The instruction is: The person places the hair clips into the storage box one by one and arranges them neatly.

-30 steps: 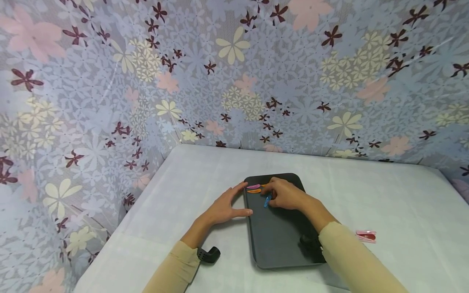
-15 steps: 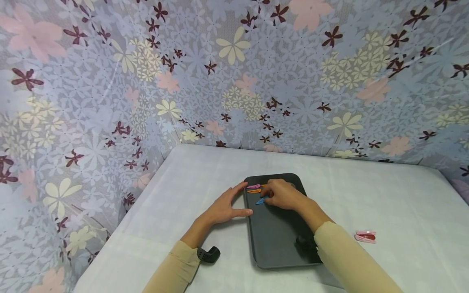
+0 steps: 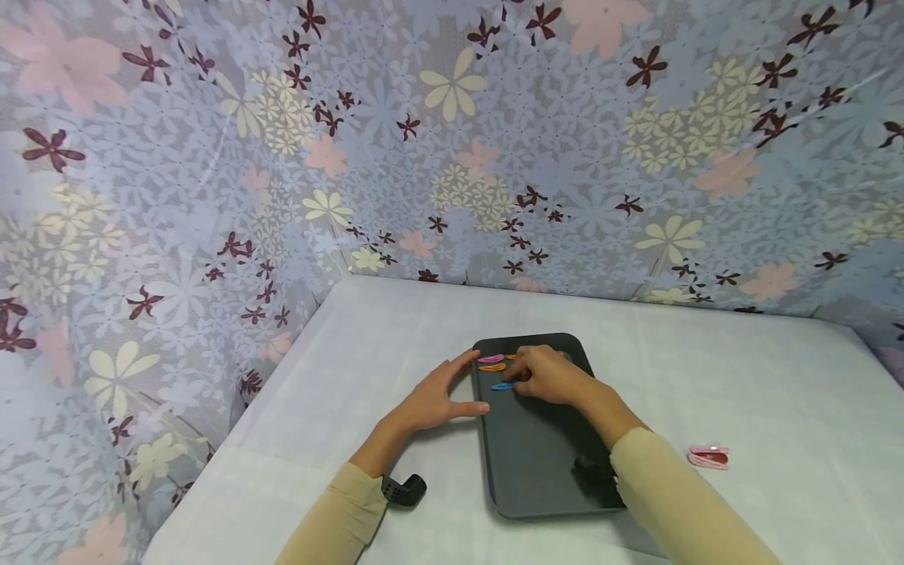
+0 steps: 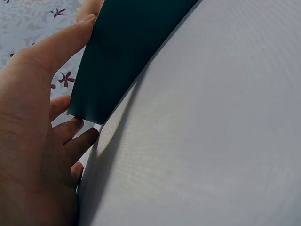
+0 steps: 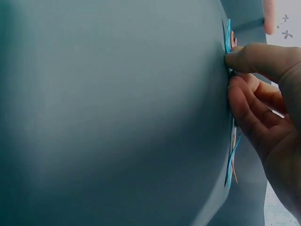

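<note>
My right hand [image 3: 547,375] is over the far part of a dark grey tray [image 3: 526,463], pinching a blue hair clip [image 3: 502,386] against the tray floor. In the right wrist view, thumb and fingertips meet at the blue clip [image 5: 228,35]. A pink hair clip [image 3: 490,359] and an orange hair clip [image 3: 492,367] lie just beyond it, with another orange clip [image 3: 512,357] partly behind the hand. My left hand [image 3: 431,400] touches the tray's left edge, thumb and fingers spread apart. Its thumb rests at the tray wall [image 4: 117,56] in the left wrist view.
A pink and red hair clip [image 3: 708,457] lies on the white-covered table [image 3: 395,345] right of the tray. The right wrist view shows a second blue clip [image 5: 231,165] farther along the tray. A floral-patterned cloth [image 3: 452,180] stands behind the table.
The blue clip has turned from nearly upright to lying sideways and has shifted slightly left, with my right hand pinching it. My left hand stays at the tray edge.
</note>
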### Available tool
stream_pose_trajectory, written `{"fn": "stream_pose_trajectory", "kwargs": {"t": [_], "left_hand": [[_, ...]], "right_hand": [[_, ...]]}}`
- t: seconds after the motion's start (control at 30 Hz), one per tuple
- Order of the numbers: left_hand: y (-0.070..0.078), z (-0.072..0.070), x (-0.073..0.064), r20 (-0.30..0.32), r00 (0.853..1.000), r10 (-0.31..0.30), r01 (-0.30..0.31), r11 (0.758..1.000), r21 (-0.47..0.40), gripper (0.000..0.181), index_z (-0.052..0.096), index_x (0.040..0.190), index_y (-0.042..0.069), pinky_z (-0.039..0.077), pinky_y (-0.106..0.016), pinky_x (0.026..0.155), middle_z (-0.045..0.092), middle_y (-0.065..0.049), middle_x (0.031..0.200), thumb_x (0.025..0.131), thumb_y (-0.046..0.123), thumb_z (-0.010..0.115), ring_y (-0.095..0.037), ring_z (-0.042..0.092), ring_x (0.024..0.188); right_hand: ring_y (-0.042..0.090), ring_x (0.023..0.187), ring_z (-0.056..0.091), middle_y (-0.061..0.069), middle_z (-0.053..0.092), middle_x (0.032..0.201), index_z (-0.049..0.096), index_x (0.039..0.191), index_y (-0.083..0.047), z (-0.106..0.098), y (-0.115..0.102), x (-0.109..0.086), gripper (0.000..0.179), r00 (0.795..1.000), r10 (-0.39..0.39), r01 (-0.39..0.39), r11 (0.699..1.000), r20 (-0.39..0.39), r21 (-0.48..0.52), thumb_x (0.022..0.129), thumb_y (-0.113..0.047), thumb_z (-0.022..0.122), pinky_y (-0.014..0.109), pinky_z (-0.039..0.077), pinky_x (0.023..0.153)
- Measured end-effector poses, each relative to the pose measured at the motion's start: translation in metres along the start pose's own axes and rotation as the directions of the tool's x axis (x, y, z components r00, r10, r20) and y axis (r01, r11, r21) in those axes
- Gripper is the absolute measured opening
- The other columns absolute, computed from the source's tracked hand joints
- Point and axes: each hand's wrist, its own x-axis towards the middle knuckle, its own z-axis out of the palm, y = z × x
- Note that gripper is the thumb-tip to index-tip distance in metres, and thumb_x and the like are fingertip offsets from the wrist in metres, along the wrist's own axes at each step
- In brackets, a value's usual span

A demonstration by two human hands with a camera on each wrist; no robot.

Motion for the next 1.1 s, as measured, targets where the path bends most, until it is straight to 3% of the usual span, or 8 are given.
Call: {"fn": "stream_pose_trajectory", "kwargs": {"t": [0.27,0.6,1.1], "left_hand": [[0.0,-0.001,-0.001,0.001,1.0,0.006,-0.006,1.0,-0.012,0.091,0.018,0.147,0.046,0.028,-0.055,0.111,0.026,0.008,0.155,0.073,0.069,0.064,-0.023,0.024,0.144],[0.0,-0.001,-0.001,-0.002,1.0,-0.001,0.001,1.0,-0.011,0.091,0.018,0.147,0.046,0.029,-0.054,0.111,0.027,0.006,0.155,0.072,0.07,0.064,-0.023,0.026,0.144],[0.001,-0.001,-0.002,-0.006,1.0,0.005,-0.005,1.0,0.006,0.09,0.018,0.147,0.047,0.029,-0.055,0.111,0.027,0.007,0.155,0.072,0.07,0.064,-0.023,0.026,0.144]], "right_hand": [[0.005,0.067,0.049,-0.004,0.059,0.085,0.076,0.101,-0.015,0.004,-0.004,0.006,0.018,0.997,-0.072,0.072,0.997,0.002,-0.004,0.085,-0.015,0.067,0.02,0.042,0.059],[0.006,0.068,0.049,-0.003,0.06,0.086,0.074,0.106,-0.015,0.005,-0.006,0.011,0.021,0.999,-0.045,0.045,0.999,-0.031,-0.013,0.087,-0.015,0.067,0.022,0.043,0.061],[0.006,0.068,0.051,-0.003,0.06,0.085,0.075,0.103,-0.014,0.007,-0.009,0.014,0.019,0.998,-0.003,0.002,1.0,-0.068,-0.019,0.085,-0.016,0.068,0.023,0.043,0.061]]}}
